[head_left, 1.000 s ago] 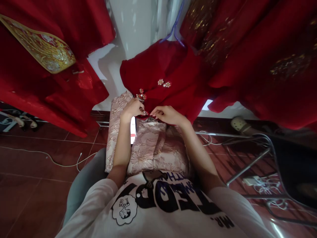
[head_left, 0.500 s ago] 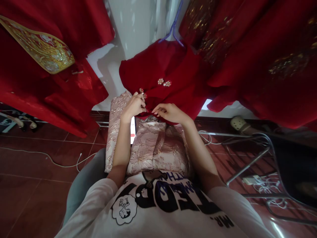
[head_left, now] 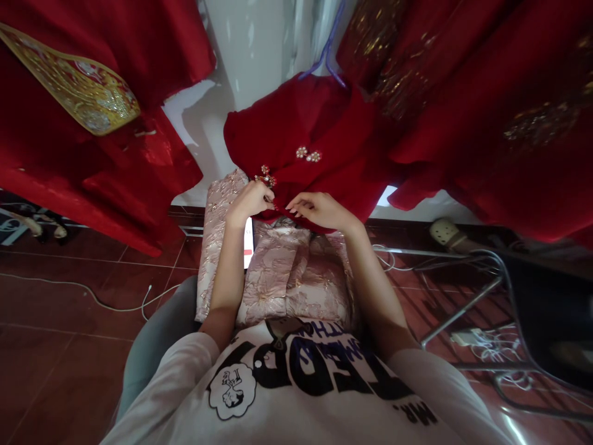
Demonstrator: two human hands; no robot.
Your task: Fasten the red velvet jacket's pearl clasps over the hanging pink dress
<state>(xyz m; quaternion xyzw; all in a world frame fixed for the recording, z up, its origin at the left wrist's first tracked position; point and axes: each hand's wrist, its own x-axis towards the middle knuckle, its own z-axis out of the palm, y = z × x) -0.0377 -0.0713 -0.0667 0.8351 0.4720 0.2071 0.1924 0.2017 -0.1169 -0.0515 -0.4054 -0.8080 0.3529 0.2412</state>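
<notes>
A red garment [head_left: 324, 123] hangs on a purple hanger [head_left: 324, 55], its lower edge reaching my lap. Beaded flower ornaments [head_left: 308, 154] sit on its front, and another beaded ornament [head_left: 265, 177] lies by my left knuckles. My left hand [head_left: 252, 201] is closed at the garment's lower left, thumb and fingers pinched on something too small to make out. Just right of it, my right hand [head_left: 317, 209] rests at the lower edge, fingers bent and close together, pinching the red cloth. Beneath my forearms lies pink brocade fabric [head_left: 296, 272], with a lit phone [head_left: 249, 244] beside my left wrist.
Red garments with gold decoration hang at the left [head_left: 97, 99] and right [head_left: 463, 123]. A black chair [head_left: 546, 303] with metal legs stands at the right, near a beige clog [head_left: 445, 232] and white cables [head_left: 500, 349]. Another cable [head_left: 111, 308] crosses the tiled floor.
My left hand has lowered slightly and its fingers have curled inward, uncovering more of the beaded ornament. My right hand has barely moved.
</notes>
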